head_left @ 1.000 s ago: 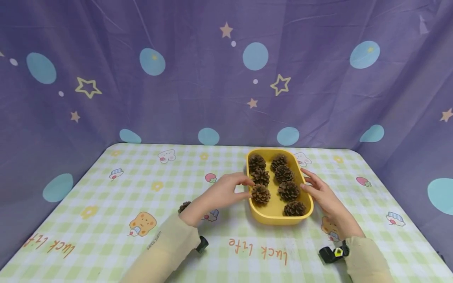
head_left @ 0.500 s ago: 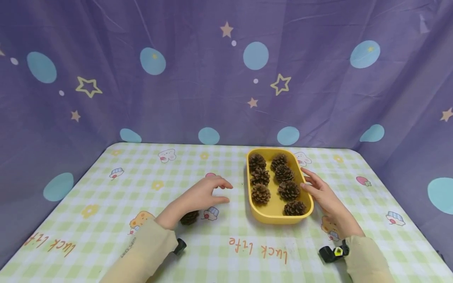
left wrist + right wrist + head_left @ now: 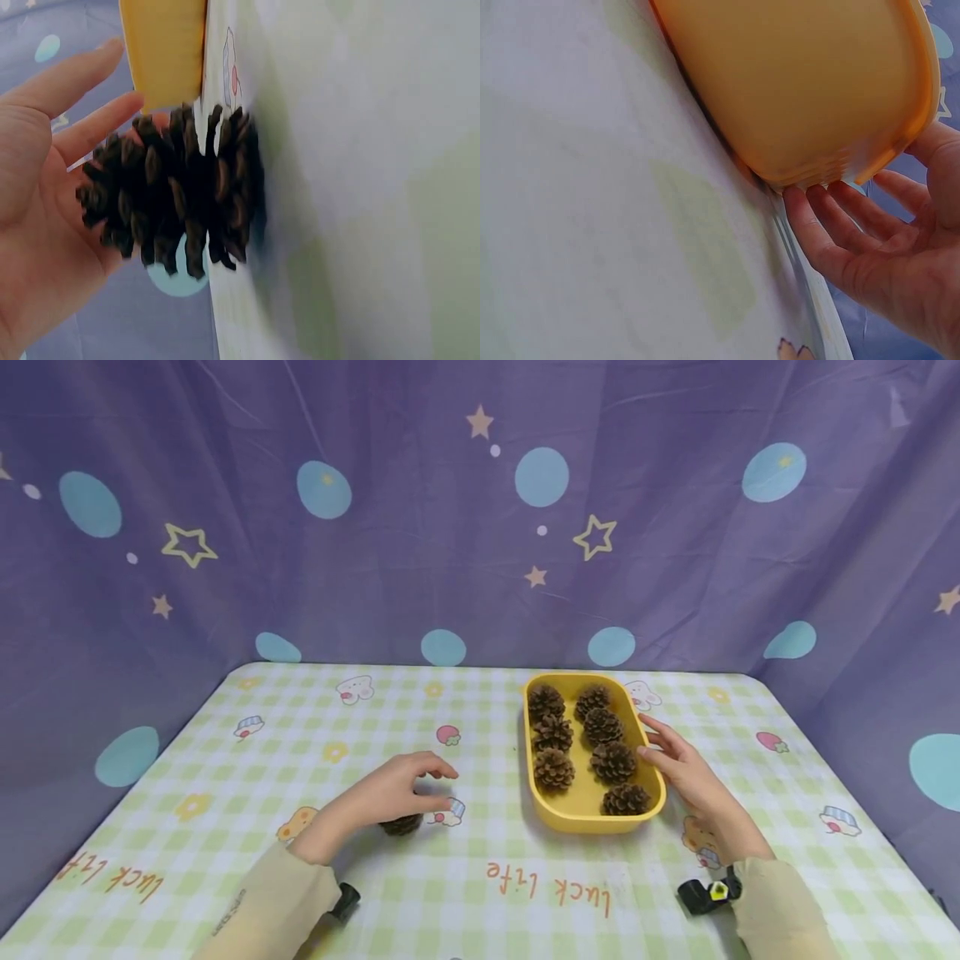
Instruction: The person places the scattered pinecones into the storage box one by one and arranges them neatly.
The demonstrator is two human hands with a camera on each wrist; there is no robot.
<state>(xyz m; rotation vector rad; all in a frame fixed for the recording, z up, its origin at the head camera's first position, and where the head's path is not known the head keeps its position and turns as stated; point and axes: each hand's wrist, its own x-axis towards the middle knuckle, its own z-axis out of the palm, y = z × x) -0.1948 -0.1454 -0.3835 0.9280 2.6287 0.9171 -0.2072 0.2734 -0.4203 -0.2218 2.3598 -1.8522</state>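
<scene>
My left hand (image 3: 395, 791) hovers over a loose pine cone (image 3: 402, 823) on the checked cloth, fingers loosely bent and thumb apart. In the left wrist view the brown pine cone (image 3: 172, 191) stands in front of the palm, beside the fingers; whether they touch it I cannot tell. At the right, a yellow box (image 3: 592, 823) holds several pine cones (image 3: 553, 770) in two rows. My right hand (image 3: 686, 775) rests against the box's right side. In the right wrist view its fingers (image 3: 817, 232) touch the outer wall, while the thumb tip is hidden at the rim.
A light green checked cloth (image 3: 480, 893) with printed cartoons and lettering covers the table. Purple curtains (image 3: 420, 568) hang behind and at both sides. Each wrist wears a black camera strap (image 3: 708, 893).
From the box's left edge my left hand has moved left and toward me, to above the loose pine cone. The right hand and box have stayed in place.
</scene>
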